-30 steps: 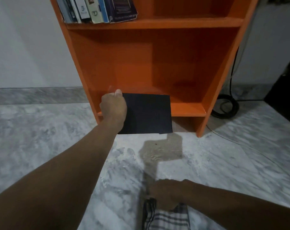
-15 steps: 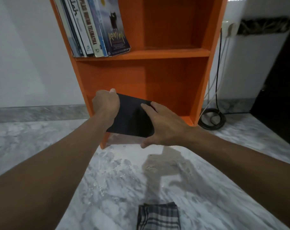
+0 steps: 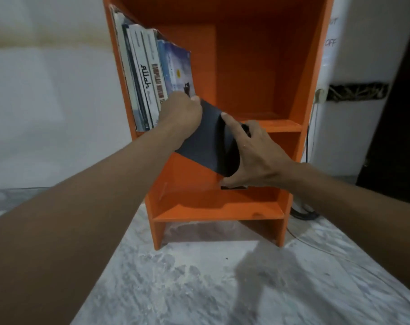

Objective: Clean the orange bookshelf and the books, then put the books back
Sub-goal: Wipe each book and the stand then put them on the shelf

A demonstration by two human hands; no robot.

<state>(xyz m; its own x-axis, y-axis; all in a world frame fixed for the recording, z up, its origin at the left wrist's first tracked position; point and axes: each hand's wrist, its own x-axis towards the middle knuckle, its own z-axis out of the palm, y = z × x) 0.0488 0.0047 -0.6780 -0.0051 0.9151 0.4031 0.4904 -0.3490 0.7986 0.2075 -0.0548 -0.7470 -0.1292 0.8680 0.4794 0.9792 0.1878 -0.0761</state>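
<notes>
The orange bookshelf (image 3: pixel 258 66) stands on the marble floor against a white wall. Several books (image 3: pixel 152 76) lean against its left wall on the upper shelf. A thin black book (image 3: pixel 206 141) is held tilted in front of the middle shelf. My left hand (image 3: pixel 180 111) grips its upper left edge, just below the leaning books. My right hand (image 3: pixel 253 156) grips its lower right side, bending the cover. The lower shelf (image 3: pixel 218 212) holds nothing.
A black cable (image 3: pixel 302 212) coils on the floor right of the shelf, below a wall socket (image 3: pixel 319 95). A dark door or cabinet (image 3: pixel 396 137) fills the far right. White dust lies on the marble floor (image 3: pixel 199 277) in front.
Both hands lifted the black book from the lower shelf level up to the middle shelf. The view tilted up, and the checked cloth on the floor dropped out of sight.
</notes>
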